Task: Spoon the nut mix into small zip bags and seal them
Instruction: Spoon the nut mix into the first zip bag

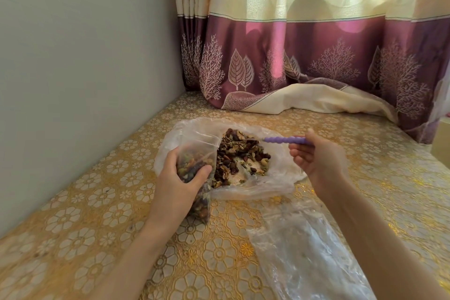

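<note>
Two hands busy: left hand [181, 184] gripped the part-filled zip bag [194, 165] at centre-left, right hand [319, 161] pinched the spoon [285, 139] over the nut mix [241, 156]. Bag looked soft, slippery; best held near the mouth.

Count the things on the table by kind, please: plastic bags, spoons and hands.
Plastic bags: 3, the small zip bag, the large bag under the nut mix, the bag in front
Spoons: 1, purple-handled spoon
Hands: 2, left hand, right hand
Total: 6
</note>
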`<state>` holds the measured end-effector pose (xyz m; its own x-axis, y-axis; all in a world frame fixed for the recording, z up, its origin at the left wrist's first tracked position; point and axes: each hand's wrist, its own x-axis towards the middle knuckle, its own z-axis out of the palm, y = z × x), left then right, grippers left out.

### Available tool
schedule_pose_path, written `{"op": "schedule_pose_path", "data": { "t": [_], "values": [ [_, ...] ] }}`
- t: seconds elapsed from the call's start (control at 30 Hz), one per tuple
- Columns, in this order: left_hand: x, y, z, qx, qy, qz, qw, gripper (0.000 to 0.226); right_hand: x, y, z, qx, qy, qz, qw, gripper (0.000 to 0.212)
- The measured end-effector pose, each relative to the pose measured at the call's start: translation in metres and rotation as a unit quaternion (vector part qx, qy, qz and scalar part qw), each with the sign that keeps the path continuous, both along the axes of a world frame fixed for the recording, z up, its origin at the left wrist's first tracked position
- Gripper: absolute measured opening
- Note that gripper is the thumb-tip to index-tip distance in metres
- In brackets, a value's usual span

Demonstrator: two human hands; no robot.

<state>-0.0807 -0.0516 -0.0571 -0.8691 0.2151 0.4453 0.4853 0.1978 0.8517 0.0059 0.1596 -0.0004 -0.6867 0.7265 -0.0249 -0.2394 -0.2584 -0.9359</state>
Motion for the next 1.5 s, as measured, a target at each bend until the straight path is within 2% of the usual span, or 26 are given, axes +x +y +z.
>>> {"op": "schedule_pose_path", "data": {
  "t": [0.27,0.63,0.83,0.97,1.1,1.2,1.37,1.47,1.5],
  "values": [
    [-0.002,-0.001,-0.001,-0.009,-0.003,0.004,1.0,0.046,0.012,-0.021,0.033,0.05,0.07,0.046,0.995,0.038],
    [-0.002,0.0,0.001,0.019,-0.028,0.004,0.999,0.047,0.017,-0.047,0.038,0.212,0.108,0.131,0.962,0.024],
    [0.001,-0.002,0.008,0.068,-0.06,-0.021,0.996,0.05,0.019,-0.041,0.04,0.207,0.14,0.132,0.959,0.023],
    [0.002,-0.006,0.012,0.084,-0.065,-0.021,0.994,0.045,0.017,-0.034,0.038,0.133,0.154,0.083,0.976,0.028],
    [0.004,-0.007,0.017,0.132,-0.051,-0.003,0.99,0.044,0.013,-0.02,0.031,0.092,0.12,0.016,0.988,0.031],
    [0.005,-0.008,0.017,0.151,-0.056,-0.005,0.987,0.046,0.006,-0.009,0.018,0.112,0.062,-0.015,0.992,0.03],
    [0.004,-0.008,0.015,0.013,-0.086,-0.077,0.993,0.05,0.001,0.004,-0.005,0.168,-0.039,-0.062,0.983,0.036],
    [-0.001,-0.014,0.018,-0.036,-0.105,-0.146,0.983,0.039,0.001,0.008,-0.009,0.201,-0.059,-0.11,0.972,0.039],
    [-0.003,-0.018,0.019,-0.042,-0.125,-0.173,0.976,0.043,0.001,0.008,-0.01,0.208,-0.061,-0.122,0.968,0.039]
  ]
}}
